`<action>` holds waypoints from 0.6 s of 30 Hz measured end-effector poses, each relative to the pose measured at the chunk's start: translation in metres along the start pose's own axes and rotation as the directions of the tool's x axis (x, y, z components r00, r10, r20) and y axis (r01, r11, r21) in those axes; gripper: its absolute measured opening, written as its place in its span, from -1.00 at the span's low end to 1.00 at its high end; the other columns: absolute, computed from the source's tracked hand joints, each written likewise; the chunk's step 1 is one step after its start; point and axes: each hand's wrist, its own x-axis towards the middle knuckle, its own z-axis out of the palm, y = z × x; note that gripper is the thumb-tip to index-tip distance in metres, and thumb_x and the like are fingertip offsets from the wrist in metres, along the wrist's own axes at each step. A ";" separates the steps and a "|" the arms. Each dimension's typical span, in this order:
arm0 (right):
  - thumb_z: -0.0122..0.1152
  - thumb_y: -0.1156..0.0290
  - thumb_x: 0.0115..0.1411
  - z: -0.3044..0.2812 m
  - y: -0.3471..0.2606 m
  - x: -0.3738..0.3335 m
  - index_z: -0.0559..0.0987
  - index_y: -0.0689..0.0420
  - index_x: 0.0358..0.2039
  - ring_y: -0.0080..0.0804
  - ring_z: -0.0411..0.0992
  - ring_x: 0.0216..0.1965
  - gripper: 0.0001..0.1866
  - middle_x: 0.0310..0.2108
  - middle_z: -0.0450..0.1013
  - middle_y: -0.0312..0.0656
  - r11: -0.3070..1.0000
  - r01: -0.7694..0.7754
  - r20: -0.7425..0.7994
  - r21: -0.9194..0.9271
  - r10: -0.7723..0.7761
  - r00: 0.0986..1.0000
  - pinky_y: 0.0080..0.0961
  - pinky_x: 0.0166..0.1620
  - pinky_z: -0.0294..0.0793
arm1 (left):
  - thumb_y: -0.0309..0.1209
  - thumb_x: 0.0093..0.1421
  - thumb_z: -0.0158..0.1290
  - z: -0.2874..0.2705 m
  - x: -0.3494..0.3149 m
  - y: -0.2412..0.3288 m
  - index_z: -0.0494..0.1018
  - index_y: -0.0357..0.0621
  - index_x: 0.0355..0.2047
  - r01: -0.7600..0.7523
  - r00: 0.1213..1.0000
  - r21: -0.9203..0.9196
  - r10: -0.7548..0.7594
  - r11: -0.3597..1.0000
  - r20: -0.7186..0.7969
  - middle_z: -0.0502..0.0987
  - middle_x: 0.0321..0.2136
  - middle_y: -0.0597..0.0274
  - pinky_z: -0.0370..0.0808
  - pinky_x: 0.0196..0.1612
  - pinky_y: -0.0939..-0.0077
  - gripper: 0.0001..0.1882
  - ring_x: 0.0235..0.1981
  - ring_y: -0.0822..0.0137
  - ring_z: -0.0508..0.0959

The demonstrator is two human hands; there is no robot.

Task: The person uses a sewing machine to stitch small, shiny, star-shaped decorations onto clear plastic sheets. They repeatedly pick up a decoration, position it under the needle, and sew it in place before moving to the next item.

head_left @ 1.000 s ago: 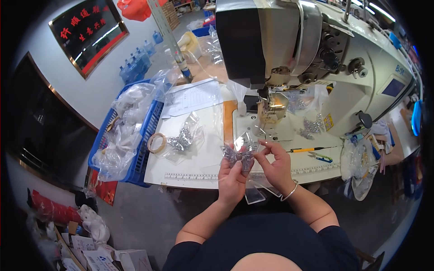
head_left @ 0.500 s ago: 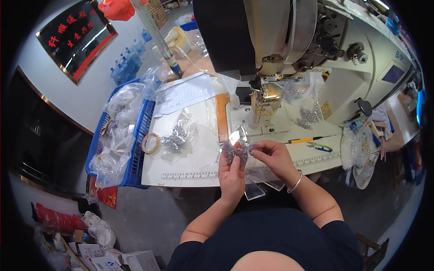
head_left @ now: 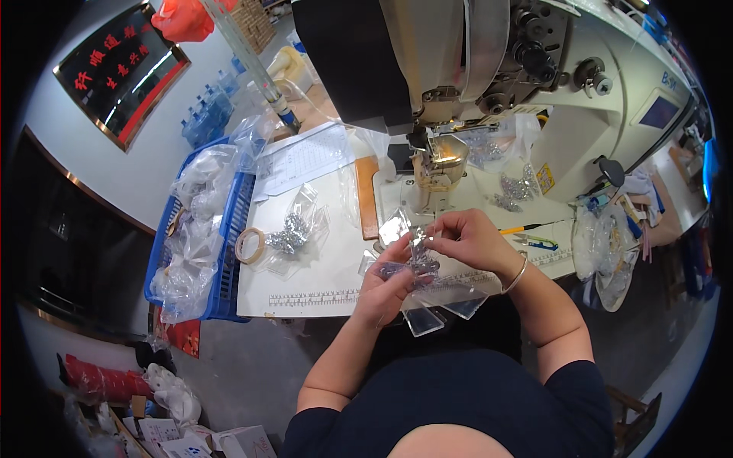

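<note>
In front of the sewing machine (head_left: 439, 172), over the table's near edge, I hold a glittery silver butterfly-shaped piece (head_left: 422, 263) with clear plastic about it. My left hand (head_left: 379, 294) pinches it between thumb and fingers. The fingertips of my right hand (head_left: 466, 238) are closed at its upper right edge. Stiff clear plastic pieces (head_left: 424, 321) hang below it past the table edge. A similar glittery piece (head_left: 290, 234) with clear plastic lies on the table to the left, and several more (head_left: 518, 189) lie right of the needle area.
A blue basket (head_left: 238, 221) full of clear plastic bags stands at the left, with a tape roll (head_left: 250, 246) beside it. Paper sheets (head_left: 301, 160) lie farther back. A yellow pen-like tool (head_left: 523, 228) and thread snips (head_left: 537, 242) lie near my right hand.
The butterfly-shaped piece has turned and tilted in my left hand, which now grips it more from the side. My right hand has risen slightly, its fingertips over the piece.
</note>
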 end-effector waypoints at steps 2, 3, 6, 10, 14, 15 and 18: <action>0.28 0.42 0.00 0.004 -0.004 -0.003 0.54 0.23 -0.15 -0.73 0.17 -0.67 -0.64 -0.75 0.28 -0.39 0.983 0.018 -0.116 -0.184 -0.040 0.992 -0.70 -0.57 0.20 | -0.62 0.18 -0.12 0.007 0.004 -0.010 0.16 -0.23 0.14 -0.075 0.981 -0.015 0.071 0.997 -0.178 0.37 -0.05 -0.01 0.45 -0.03 0.25 -0.52 -0.06 0.14 0.46; 0.28 0.42 0.00 0.006 -0.003 -0.007 0.53 0.23 -0.15 -0.73 0.17 -0.67 -0.64 -0.75 0.28 -0.38 0.983 0.026 -0.138 -0.179 -0.052 0.989 -0.70 -0.57 0.20 | -0.61 0.18 -0.11 0.009 0.004 -0.014 0.17 -0.23 0.13 -0.093 0.976 -0.003 0.091 0.996 -0.197 0.37 -0.06 -0.01 0.45 -0.03 0.26 -0.52 -0.08 0.14 0.47; 0.25 0.42 0.04 0.009 0.006 -0.016 0.53 0.23 -0.13 -0.73 0.19 -0.66 -0.65 -0.72 0.32 -0.37 0.987 0.043 -0.189 -0.152 -0.071 0.979 -0.69 -0.55 0.22 | -0.61 0.18 -0.10 0.011 0.003 -0.018 0.19 -0.24 0.10 -0.105 0.955 0.081 0.123 0.991 -0.271 0.39 -0.07 -0.01 0.47 -0.04 0.29 -0.55 -0.11 0.16 0.49; 0.19 0.35 0.11 0.010 0.025 -0.016 0.52 0.27 -0.16 -0.69 0.29 -0.59 -0.68 -0.63 0.41 -0.32 0.996 -0.083 -0.113 0.036 0.087 0.990 -0.69 -0.46 0.32 | -0.60 0.19 -0.11 0.009 0.002 -0.021 0.20 -0.25 0.09 -0.053 0.930 0.252 0.140 0.966 -0.339 0.40 -0.09 0.00 0.48 -0.05 0.30 -0.57 -0.10 0.16 0.49; 0.04 0.28 0.19 -0.003 0.036 -0.017 0.33 0.21 0.06 -0.52 0.41 -0.19 -0.54 -0.23 0.45 -0.22 0.499 -0.200 0.229 0.843 0.003 0.973 -0.55 -0.13 0.40 | -0.52 0.22 -0.11 0.000 -0.001 -0.022 0.17 -0.27 0.11 -0.081 0.944 -0.152 0.027 0.985 -0.328 0.39 -0.05 0.02 0.51 -0.08 0.39 -0.57 -0.10 0.14 0.48; 0.04 0.26 0.19 0.000 0.035 -0.015 0.33 0.20 0.07 -0.47 0.37 -0.12 -0.53 -0.16 0.41 -0.19 0.511 -0.165 0.176 0.843 0.028 0.984 -0.49 -0.07 0.35 | -0.50 0.23 -0.12 -0.005 -0.002 -0.023 0.16 -0.26 0.11 -0.024 0.978 -0.425 -0.066 0.905 -0.196 0.39 -0.05 0.03 0.51 -0.06 0.37 -0.57 -0.08 0.13 0.48; 0.14 0.30 0.10 0.018 0.039 -0.016 0.38 0.17 0.03 -0.31 0.18 0.15 -0.52 0.12 0.24 -0.09 0.776 0.088 0.041 0.625 -0.145 0.989 -0.32 0.15 0.13 | -0.41 0.25 -0.16 -0.009 -0.007 -0.025 0.12 -0.24 0.14 0.322 0.946 -0.860 -0.171 0.396 0.276 0.39 -0.07 -0.04 0.51 -0.04 0.29 -0.54 -0.07 0.05 0.47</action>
